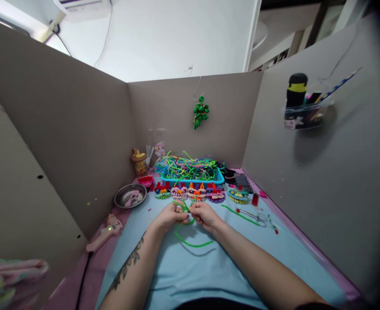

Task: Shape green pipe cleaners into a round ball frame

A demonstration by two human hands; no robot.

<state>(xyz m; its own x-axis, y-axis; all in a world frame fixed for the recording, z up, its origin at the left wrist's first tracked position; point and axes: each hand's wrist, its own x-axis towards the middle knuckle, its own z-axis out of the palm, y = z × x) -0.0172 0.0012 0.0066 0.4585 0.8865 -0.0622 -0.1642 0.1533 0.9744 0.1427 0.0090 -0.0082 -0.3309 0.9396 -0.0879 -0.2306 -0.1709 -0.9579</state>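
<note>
Clock centred on your hands: at approx. 8–9 o'c you've a pink plastic corded tool [104, 238] w/ small green light. Approx. 9–10 o'c, a round silver metal bowl [121, 199] w/ pink items inside; 10 o'c, a yellow-brown lidded jar [140, 165]. Your L hand [171, 216] pinches the bright-green fuzzy-wire bundle [185, 207], which sits at dial centre btwn both hands, a long green strand [194, 246] curving below, 6 to approx. 4 o'c. Farther off at 12, a rectangular blue plastic tray [221, 177] heaped w/ multicoloured fuzzy wires [190, 167]; nearer, 11 to 2 o'c, five multicoloured fuzzy-wire heads [197, 192] in a row. Your R hand [205, 215] pinches the bundle's other side, thumb vs. fingers. Approx. 3 o'c: a loose bright-green fuzzy wire [233, 210] & silver metal scissors [250, 214].
</note>
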